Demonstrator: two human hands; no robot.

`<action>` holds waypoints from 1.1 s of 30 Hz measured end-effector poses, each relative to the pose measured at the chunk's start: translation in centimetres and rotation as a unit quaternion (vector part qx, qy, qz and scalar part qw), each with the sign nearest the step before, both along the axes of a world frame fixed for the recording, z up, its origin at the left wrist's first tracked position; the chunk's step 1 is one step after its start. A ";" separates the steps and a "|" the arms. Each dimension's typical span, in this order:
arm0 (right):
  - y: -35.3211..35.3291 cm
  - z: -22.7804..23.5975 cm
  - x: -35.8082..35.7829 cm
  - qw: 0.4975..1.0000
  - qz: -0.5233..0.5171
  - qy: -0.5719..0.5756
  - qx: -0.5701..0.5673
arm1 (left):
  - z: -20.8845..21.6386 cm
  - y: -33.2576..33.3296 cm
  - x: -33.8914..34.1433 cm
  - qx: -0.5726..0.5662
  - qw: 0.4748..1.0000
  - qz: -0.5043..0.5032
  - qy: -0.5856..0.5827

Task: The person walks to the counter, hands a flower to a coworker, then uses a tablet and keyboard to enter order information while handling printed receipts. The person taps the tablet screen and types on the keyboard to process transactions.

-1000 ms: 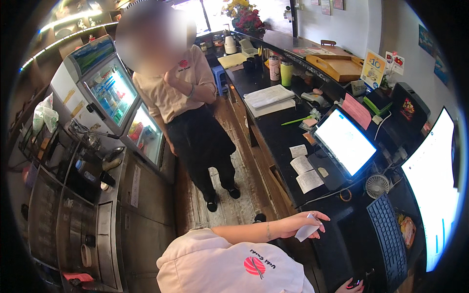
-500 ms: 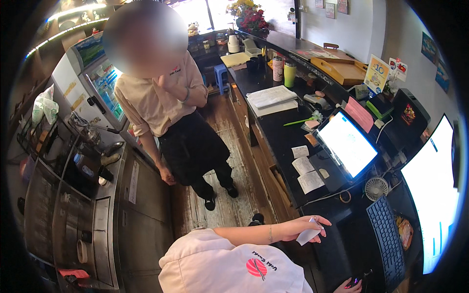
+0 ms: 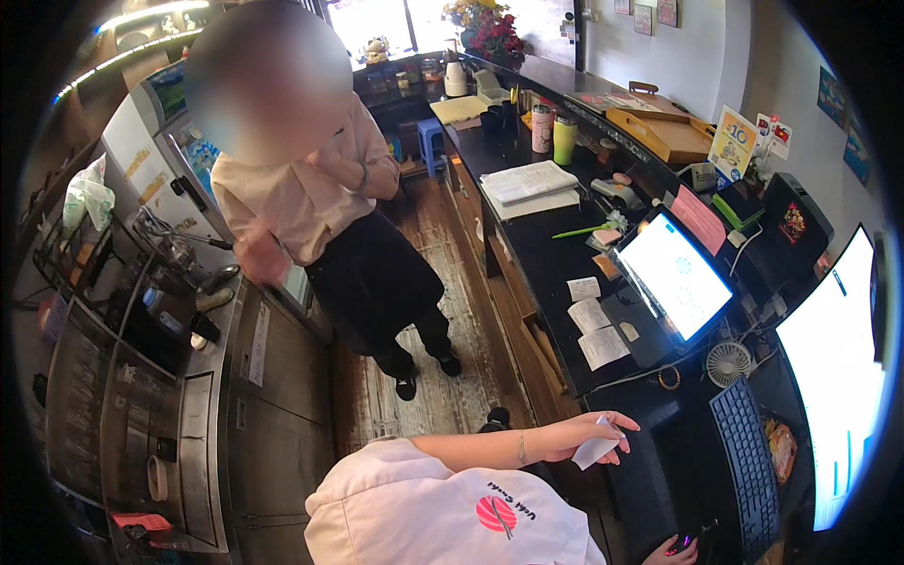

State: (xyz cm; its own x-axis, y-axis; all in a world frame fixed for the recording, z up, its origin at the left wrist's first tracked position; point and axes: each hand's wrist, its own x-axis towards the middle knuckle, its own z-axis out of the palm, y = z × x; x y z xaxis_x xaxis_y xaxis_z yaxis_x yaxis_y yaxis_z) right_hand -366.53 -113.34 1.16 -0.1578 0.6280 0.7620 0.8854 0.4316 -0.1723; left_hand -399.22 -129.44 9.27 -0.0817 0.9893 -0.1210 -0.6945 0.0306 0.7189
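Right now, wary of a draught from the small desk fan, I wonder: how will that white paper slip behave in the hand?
The small white paper slip, pinched in the left hand, looks thin and bent, so probably floppy and very light. It likely flutters easily, yet seems unlikely to break.

The left hand (image 3: 579, 435) pinches a small white paper slip (image 3: 595, 450) over the dark worktop (image 3: 541, 245). The right hand (image 3: 680, 549) sits low by the black keyboard (image 3: 749, 461). A little fan (image 3: 729, 363) stands near a bright screen (image 3: 674, 276). Another person (image 3: 325, 207) stands on the wooden floor (image 3: 443, 377).
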 end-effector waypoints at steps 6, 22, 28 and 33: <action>1.7 -3.6 2.2 0.984 -0.054 -0.014 -0.167 | 0.2 0.0 -0.1 -0.010 1.000 -0.001 -0.010; -1.6 1.3 -12.8 0.992 0.069 0.095 -0.052 | 1.1 3.6 -6.3 -0.009 0.992 -0.123 0.004; -1.8 6.2 -30.9 0.946 0.303 0.117 -0.013 | 1.0 4.6 -17.9 0.012 0.997 -0.072 0.004; -2.3 8.3 -40.5 0.911 0.393 0.128 -0.003 | 1.0 5.0 -28.3 0.017 0.997 0.069 0.038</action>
